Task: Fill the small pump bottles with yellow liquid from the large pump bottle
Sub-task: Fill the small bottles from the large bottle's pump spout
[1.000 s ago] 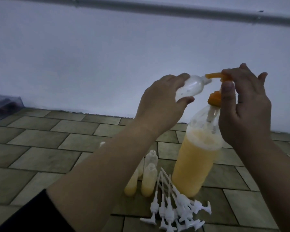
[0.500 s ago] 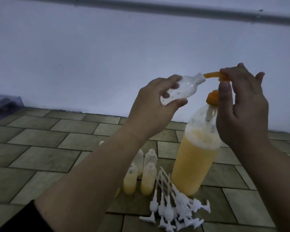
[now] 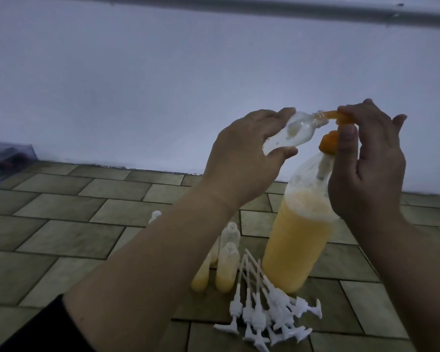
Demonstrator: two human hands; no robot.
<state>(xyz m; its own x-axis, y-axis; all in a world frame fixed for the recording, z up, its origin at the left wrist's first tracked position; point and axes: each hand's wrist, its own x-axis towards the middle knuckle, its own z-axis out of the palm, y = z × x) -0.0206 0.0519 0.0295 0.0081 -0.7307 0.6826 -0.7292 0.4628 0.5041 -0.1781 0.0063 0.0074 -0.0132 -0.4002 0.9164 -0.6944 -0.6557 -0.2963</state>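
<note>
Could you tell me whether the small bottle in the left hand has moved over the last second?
Yes. The small bottle has tilted base-down, its mouth staying at the orange spout.

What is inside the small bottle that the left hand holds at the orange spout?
The small bottle is mostly clear, with a few pale yellowish smears. The left hand covers its base, so any liquid pooled there cannot be seen.
</note>
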